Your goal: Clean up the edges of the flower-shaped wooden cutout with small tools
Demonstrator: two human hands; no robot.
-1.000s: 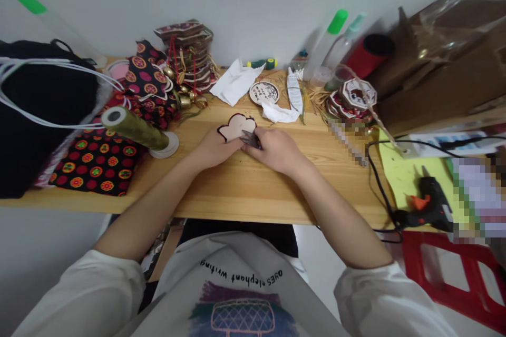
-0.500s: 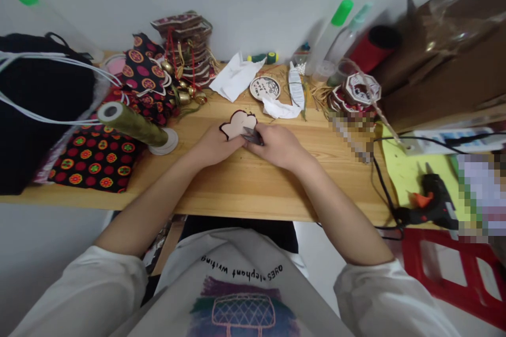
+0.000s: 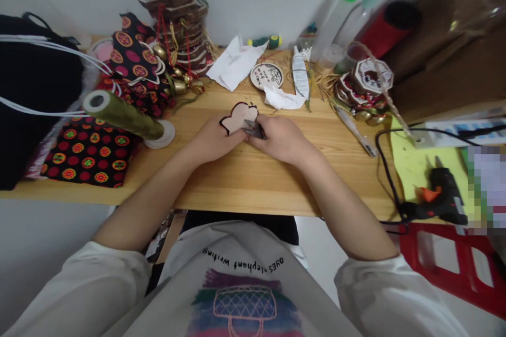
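L hand (image 3: 213, 139) pinches cutout (image 3: 239, 117) flat on bench (image 3: 245, 179); R hand (image 3: 281, 139) fingers clamped on snips (image 3: 253, 128) at its edge. Judged: trimming rim. Next: turn piece, small bites.

A light wooden table (image 3: 245, 179) is covered at the left by patterned fabric (image 3: 85, 155) with a green spool (image 3: 124, 116); white paper (image 3: 233, 66), a round disc (image 3: 266, 75) and a glue gun (image 3: 438, 200) are laid elsewhere.

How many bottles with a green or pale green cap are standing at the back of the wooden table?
2: the clear bottle with the bright green cap and the pale-green-capped bottle just right of it, both leaning near the wall.
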